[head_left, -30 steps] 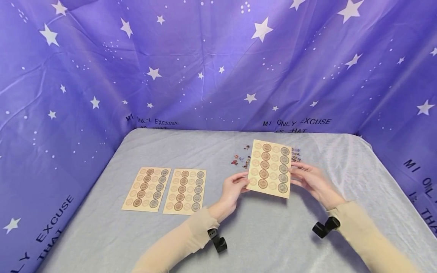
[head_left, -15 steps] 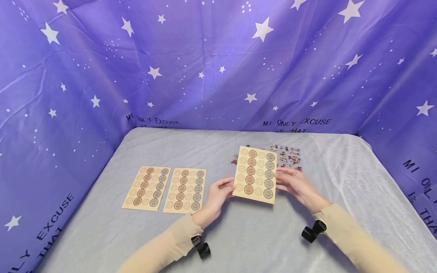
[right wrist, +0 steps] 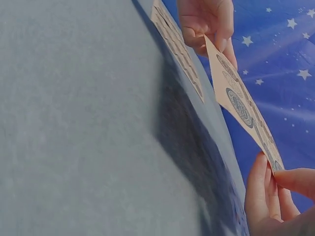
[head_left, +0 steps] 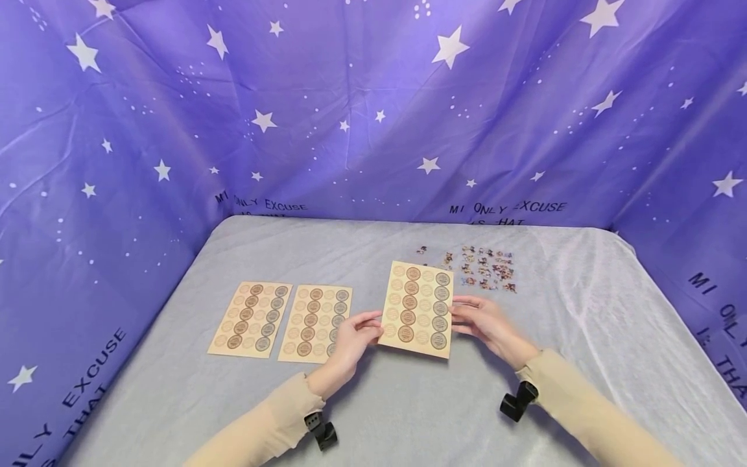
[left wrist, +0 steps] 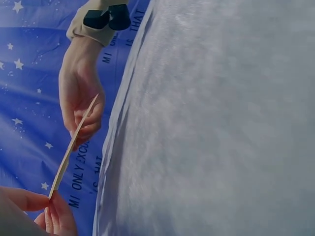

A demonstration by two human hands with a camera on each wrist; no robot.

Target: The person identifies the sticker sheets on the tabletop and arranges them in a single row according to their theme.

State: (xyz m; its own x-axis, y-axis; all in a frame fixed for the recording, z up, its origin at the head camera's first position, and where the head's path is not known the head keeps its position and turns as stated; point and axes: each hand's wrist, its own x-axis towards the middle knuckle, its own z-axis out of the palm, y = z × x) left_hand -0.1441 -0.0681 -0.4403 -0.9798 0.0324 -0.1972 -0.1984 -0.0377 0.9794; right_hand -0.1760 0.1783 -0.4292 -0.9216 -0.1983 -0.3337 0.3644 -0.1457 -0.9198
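Cream rectangular paper sheet with printed circles point(head_left: 417, 310) hung above grey cloth point(head_left: 420, 415) in the head view, pinched by the left hand point(head_left: 349, 342) and right hand point(head_left: 491, 329); the left wrist view showed it edge-on, where a loosened pinch might drop it; in the right wrist view it looked slightly bowed, so uneven squeezing might crease it.

The cream sheet point(head_left: 416, 310) is thin, flat and rectangular, printed with four columns of five circles: pale, brown, pale and grey, running from its 9 o'clock side to its 3 o'clock side. It is held up off the surface point(head_left: 461, 415), tilted, with its printed face towards the head camera, and turned slightly clockwise, one corner at 11 o'clock and another at 5. The left hand point(head_left: 349, 347) pinches its edge at about 8 o'clock, the right hand point(head_left: 490, 329) its edge at 3.
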